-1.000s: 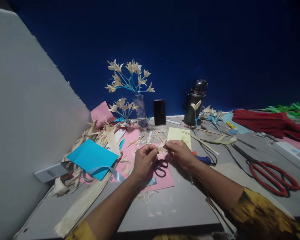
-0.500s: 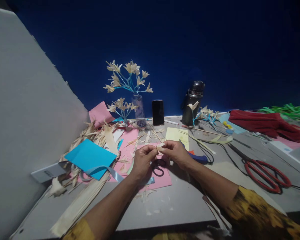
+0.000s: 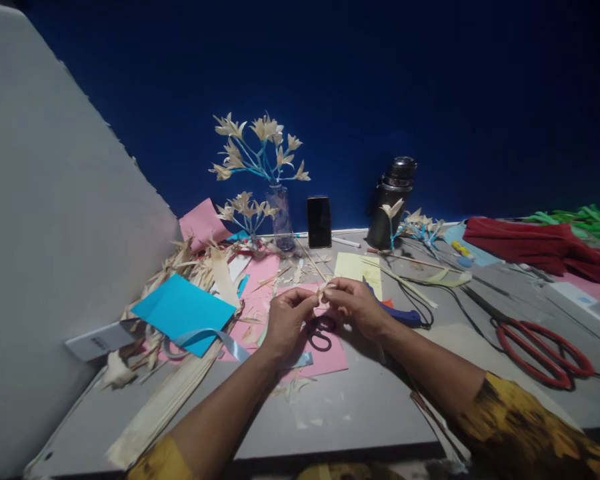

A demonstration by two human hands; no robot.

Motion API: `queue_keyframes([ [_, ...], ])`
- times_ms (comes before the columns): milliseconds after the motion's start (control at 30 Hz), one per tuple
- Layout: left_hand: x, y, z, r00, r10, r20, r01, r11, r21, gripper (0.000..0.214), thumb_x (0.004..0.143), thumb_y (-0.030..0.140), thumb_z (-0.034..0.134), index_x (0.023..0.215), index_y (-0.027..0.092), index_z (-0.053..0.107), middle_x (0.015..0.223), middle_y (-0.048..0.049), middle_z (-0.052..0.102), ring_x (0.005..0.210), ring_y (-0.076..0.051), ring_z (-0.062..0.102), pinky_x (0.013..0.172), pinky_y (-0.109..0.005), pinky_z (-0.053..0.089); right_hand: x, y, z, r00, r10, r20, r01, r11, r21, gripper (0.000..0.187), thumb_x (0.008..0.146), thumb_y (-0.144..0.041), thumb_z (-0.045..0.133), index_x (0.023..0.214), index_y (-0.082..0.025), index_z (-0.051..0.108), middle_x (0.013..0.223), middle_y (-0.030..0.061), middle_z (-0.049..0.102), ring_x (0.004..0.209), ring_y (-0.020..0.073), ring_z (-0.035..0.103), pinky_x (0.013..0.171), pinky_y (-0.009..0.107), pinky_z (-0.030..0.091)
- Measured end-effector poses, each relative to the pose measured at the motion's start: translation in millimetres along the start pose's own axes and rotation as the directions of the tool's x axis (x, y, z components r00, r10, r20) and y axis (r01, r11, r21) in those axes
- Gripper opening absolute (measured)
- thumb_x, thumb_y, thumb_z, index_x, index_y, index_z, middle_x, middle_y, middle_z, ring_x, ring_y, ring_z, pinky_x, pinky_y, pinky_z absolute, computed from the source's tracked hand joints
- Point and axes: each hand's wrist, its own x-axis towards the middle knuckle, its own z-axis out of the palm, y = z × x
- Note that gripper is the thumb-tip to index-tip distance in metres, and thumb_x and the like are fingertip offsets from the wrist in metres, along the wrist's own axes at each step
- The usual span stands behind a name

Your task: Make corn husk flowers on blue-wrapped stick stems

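Note:
Between my two hands is a small pale piece of dried husk [image 3: 325, 289], partly hidden by the fingers. My left hand [image 3: 287, 323] pinches it from the left with thumb and forefinger. On the other side my right hand [image 3: 357, 307] is closed on it with its fingertips. A thin stick [image 3: 311, 260] runs up and away from the fingertips; whether it is held or lies behind them I cannot tell. Just below the hands, small dark-handled scissors [image 3: 320, 335] lie on pink paper [image 3: 333, 363].
Husk flowers [image 3: 264, 130] on blue stems stand in a glass vase [image 3: 280, 217]. A phone [image 3: 319, 223] and a flask [image 3: 390, 207] are at the wall. Blue paper [image 3: 180, 313] covers husks at left. Large red-handled scissors [image 3: 545, 353] and a blue-handled tool [image 3: 403, 316] lie at right.
The husk piece has turned in my fingertips and shows less of its pale surface. My right fingers have shifted slightly around it. The view has moved a little to the left.

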Motion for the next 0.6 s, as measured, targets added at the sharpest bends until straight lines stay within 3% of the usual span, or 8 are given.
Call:
queue_keyframes([
  [167,-1.9,0.9,2.6,0.997,0.053,-0.049,-0.052,0.998,0.020,0.017,0.068,0.028,0.081,0.072,0.016,0.070,0.054,0.0030,0.056,0.048,-0.010,0.051,0.049,-0.022,0.042,-1.1,0.7,0.7,0.999,0.025,-0.022,-0.023,0.994,0.103,0.041,0.072,-0.054,0.079,0.091,-0.019,0.067,0.084,0.0029,0.068,0.059,0.0105,0.053,0.048,0.021,0.035],
  [300,-2.6,1.5,4.6,0.997,0.056,-0.050,-0.055,0.998,0.021,0.019,0.066,0.028,0.082,0.072,0.015,0.069,0.057,0.0025,0.058,0.049,-0.010,0.051,0.048,-0.022,0.041,1.6,4.5,-0.6,0.996,0.040,-0.083,-0.036,0.998,0.044,0.032,0.067,-0.042,0.083,0.078,-0.017,0.068,0.072,0.0014,0.066,0.053,0.0097,0.050,0.047,0.022,0.034],
  [433,1.3,-1.1,3.5,1.000,-0.003,-0.031,0.000,0.995,-0.096,0.020,0.064,0.024,0.083,0.075,0.016,0.068,0.060,0.0031,0.059,0.049,-0.008,0.051,0.049,-0.022,0.041,4.9,6.9,-3.7,0.993,0.048,-0.108,-0.046,0.999,0.020,0.025,0.067,-0.036,0.081,0.065,-0.016,0.065,0.052,-0.0033,0.053,0.047,0.0082,0.043,0.047,0.022,0.032],
  [600,2.5,-3.7,3.5,1.000,-0.031,0.004,0.031,0.994,-0.106,0.021,0.066,0.025,0.083,0.073,0.015,0.066,0.054,0.0043,0.055,0.048,-0.008,0.048,0.049,-0.021,0.039,3.5,2.8,-1.3,0.994,0.073,-0.081,-0.069,0.996,0.051,0.025,0.067,-0.037,0.080,0.072,-0.017,0.067,0.064,-0.0004,0.063,0.050,0.0092,0.048,0.046,0.022,0.033],
])
